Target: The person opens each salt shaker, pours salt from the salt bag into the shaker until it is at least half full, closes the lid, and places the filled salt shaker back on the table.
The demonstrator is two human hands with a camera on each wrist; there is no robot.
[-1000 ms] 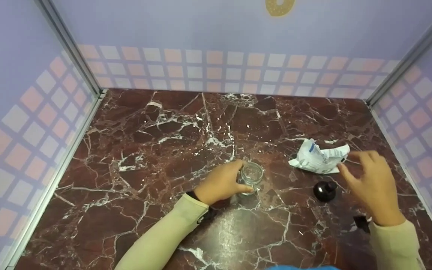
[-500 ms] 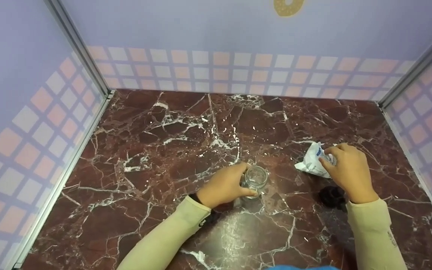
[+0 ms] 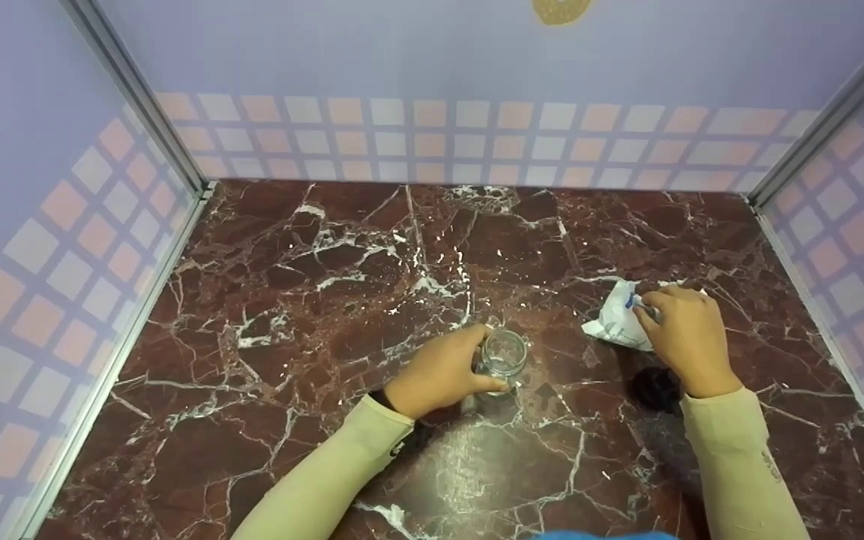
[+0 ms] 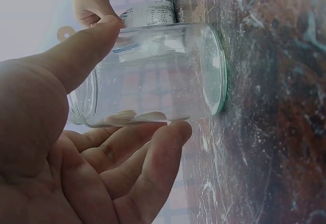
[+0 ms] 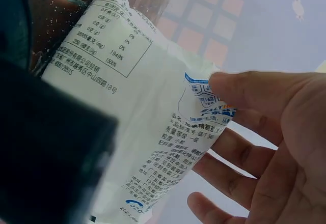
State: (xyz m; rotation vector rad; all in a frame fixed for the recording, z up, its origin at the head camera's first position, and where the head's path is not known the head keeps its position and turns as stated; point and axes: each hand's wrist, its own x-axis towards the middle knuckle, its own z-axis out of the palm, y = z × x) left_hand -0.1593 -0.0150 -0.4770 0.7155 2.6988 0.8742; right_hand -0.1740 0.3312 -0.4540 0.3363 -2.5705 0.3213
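A clear glass jar (image 3: 505,354) stands upright on the marble-patterned surface. My left hand (image 3: 439,373) holds it from the left, thumb on one side and fingers on the other; the left wrist view shows the jar (image 4: 153,74) with nothing visible inside. Off to the right, my right hand (image 3: 687,337) pinches the upper edge of a white printed packet (image 3: 618,319). In the right wrist view the thumb lies on the front of the packet (image 5: 127,107), with the fingers behind it.
A round black object (image 3: 653,388) sits just below the packet, partly hidden by the right wrist. Small white specks are scattered on the marble surface (image 3: 357,300). Tiled-pattern walls (image 3: 432,142) border it at the back and both sides.
My right hand has moved left and slightly up from the packet's right side and now grips its top edge. The left hand still holds the jar in place.
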